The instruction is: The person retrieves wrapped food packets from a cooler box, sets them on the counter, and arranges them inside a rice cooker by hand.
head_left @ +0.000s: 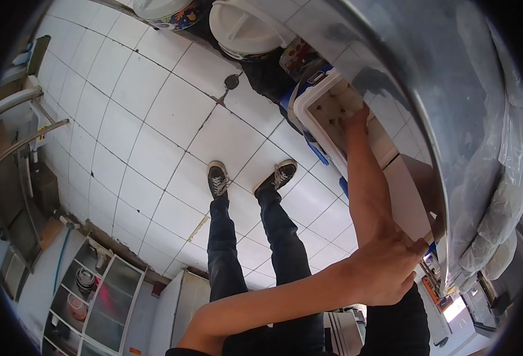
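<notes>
A white and blue cooler box [303,110] stands on the floor with its inside showing. Several pale, rounded pieces [327,110] lie in it; their exact kind is unclear. My right hand [355,120] reaches down inside, fingers curled around one of these pale pieces, the fingertips partly hidden. Crossing over my right arm, my left hand [389,270] has its fingers closed on the edge of the white cooler lid [409,202], which is tilted up beside the metal counter.
A shiny metal counter edge [419,113] curves close on the right, with clear plastic bags [499,207] on it. Lidded white tubs [243,26] stand beyond the cooler. My shoes [217,178] are on white floor tiles. A glass-fronted cabinet [107,296] stands lower left.
</notes>
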A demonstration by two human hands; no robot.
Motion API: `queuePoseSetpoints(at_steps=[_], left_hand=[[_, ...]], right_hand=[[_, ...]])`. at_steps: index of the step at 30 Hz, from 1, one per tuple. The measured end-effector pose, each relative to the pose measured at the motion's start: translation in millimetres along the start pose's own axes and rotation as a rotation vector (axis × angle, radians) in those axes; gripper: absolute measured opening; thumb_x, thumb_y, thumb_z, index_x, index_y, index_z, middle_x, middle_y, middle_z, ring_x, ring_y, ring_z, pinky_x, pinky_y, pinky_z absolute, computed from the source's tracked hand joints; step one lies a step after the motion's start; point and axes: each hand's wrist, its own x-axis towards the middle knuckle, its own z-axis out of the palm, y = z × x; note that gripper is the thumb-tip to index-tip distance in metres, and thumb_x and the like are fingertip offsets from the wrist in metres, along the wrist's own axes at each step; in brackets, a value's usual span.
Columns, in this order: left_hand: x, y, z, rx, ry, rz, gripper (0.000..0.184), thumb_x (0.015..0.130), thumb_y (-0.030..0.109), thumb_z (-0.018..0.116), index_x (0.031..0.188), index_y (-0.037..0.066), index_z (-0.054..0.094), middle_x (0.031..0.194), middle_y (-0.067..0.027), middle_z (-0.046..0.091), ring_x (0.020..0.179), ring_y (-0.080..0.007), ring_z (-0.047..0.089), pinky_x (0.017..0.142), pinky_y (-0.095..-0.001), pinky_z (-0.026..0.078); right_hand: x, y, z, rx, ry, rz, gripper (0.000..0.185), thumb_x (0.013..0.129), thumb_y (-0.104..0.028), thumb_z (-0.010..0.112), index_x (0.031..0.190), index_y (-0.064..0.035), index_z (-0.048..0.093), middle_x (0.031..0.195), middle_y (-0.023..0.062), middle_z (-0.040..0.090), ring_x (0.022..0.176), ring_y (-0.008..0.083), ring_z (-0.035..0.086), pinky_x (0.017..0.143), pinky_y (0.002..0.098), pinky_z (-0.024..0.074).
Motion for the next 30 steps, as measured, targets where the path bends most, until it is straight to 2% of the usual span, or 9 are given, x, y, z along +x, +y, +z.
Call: queuePoseSetpoints(at_steps=[3, 7, 10, 12, 19, 22, 24, 26, 30], left_hand=[[0.4, -10.2, 15.6, 0.078, 0.18, 0.134, 0.054, 0.083, 0.007, 0.057, 0.131, -0.016, 0.044, 0.068, -0.0171, 0.067, 0.073, -0.0367, 0.068, 0.093, -0.0517, 0.041], [0.3, -8.4, 14.0, 0.006, 0.088, 0.048, 0.055, 0.086, 0.009, 0.057, 0.134, -0.013, 0.042, 0.072, -0.0186, 0.067, 0.08, -0.0371, 0.068, 0.097, -0.055, 0.041], [-0.5, -2.7, 15.6, 0.094, 0.096, -0.002, 0.048, 0.09, 0.014, 0.055, 0.131, -0.011, 0.046, 0.087, -0.0232, 0.067, 0.093, -0.04, 0.066, 0.102, -0.0564, 0.038], [4.1, 7.5, 10.2, 0.129, 0.001, -0.097, 0.038, 0.095, 0.018, 0.054, 0.121, -0.01, 0.053, 0.11, -0.0299, 0.065, 0.111, -0.0442, 0.06, 0.109, -0.0548, 0.034], [8.6, 22.3, 23.1, 0.486, 0.077, 0.036, 0.047, 0.096, 0.023, 0.051, 0.132, -0.009, 0.05, 0.121, -0.0309, 0.062, 0.12, -0.0437, 0.057, 0.113, -0.0533, 0.029], [13.2, 32.5, 19.2, 0.583, -0.025, -0.007, 0.052, 0.096, 0.026, 0.052, 0.137, -0.006, 0.049, 0.129, -0.0307, 0.058, 0.123, -0.0449, 0.054, 0.111, -0.0517, 0.033], [19.1, 52.0, 4.8, 0.534, -0.142, -0.162, 0.05, 0.096, 0.032, 0.056, 0.135, 0.0, 0.056, 0.127, -0.0272, 0.062, 0.117, -0.0442, 0.059, 0.103, -0.046, 0.045], [26.6, 49.2, -3.9, 0.358, -0.206, -0.28, 0.048, 0.098, 0.03, 0.059, 0.132, -0.003, 0.057, 0.129, -0.0238, 0.063, 0.11, -0.0372, 0.067, 0.094, -0.04, 0.052], [15.9, 46.1, 4.4, 0.206, -0.129, -0.291, 0.055, 0.099, 0.029, 0.058, 0.144, -0.001, 0.046, 0.141, -0.021, 0.056, 0.128, -0.0326, 0.057, 0.104, -0.039, 0.045]], right_hand=[[-8.8, 2.4, -15.5, 0.024, -0.027, 0.005, 0.068, 0.084, -0.05, 0.066, 0.139, -0.0143, 0.046, 0.135, 0.0097, 0.052, 0.123, 0.0286, 0.052, 0.091, 0.0503, 0.0474], [-27.7, 2.1, -29.3, 0.062, -0.078, 0.018, 0.068, 0.084, -0.05, 0.066, 0.139, -0.0135, 0.046, 0.135, 0.0098, 0.052, 0.123, 0.0286, 0.053, 0.092, 0.0503, 0.0476], [-53.1, 1.6, -40.6, 0.089, -0.121, 0.034, 0.069, 0.084, -0.05, 0.066, 0.139, -0.013, 0.046, 0.135, 0.01, 0.053, 0.123, 0.0286, 0.053, 0.092, 0.0502, 0.0477], [-81.3, 5.8, -53.4, 0.115, -0.159, 0.053, 0.069, 0.085, -0.05, 0.066, 0.139, -0.0126, 0.046, 0.135, 0.0101, 0.053, 0.123, 0.0286, 0.053, 0.092, 0.0502, 0.0478], [-264.8, 15.7, -109.7, 0.196, -0.318, 0.193, 0.07, 0.085, -0.05, 0.066, 0.139, -0.0113, 0.046, 0.134, 0.0104, 0.054, 0.122, 0.0286, 0.054, 0.093, 0.0501, 0.0481], [-369.7, -1.4, -137.4, 0.206, -0.39, 0.216, 0.07, 0.085, -0.05, 0.067, 0.139, -0.0107, 0.047, 0.134, 0.0105, 0.055, 0.122, 0.0286, 0.055, 0.093, 0.0501, 0.0483], [-435.6, -31.0, -147.5, 0.2, -0.444, 0.16, 0.07, 0.085, -0.05, 0.067, 0.139, -0.0103, 0.047, 0.134, 0.0106, 0.055, 0.122, 0.0286, 0.055, 0.094, 0.05, 0.0484], [-490.5, -74.5, -156.4, 0.192, -0.471, 0.04, 0.07, 0.085, -0.05, 0.067, 0.139, -0.01, 0.047, 0.134, 0.0107, 0.055, 0.122, 0.0285, 0.055, 0.094, 0.05, 0.0485], [-562.0, -191.4, -165.0, 0.132, -0.483, -0.374, 0.071, 0.085, -0.05, 0.067, 0.139, -0.0092, 0.047, 0.134, 0.0108, 0.056, 0.122, 0.0285, 0.056, 0.094, 0.05, 0.0486]])
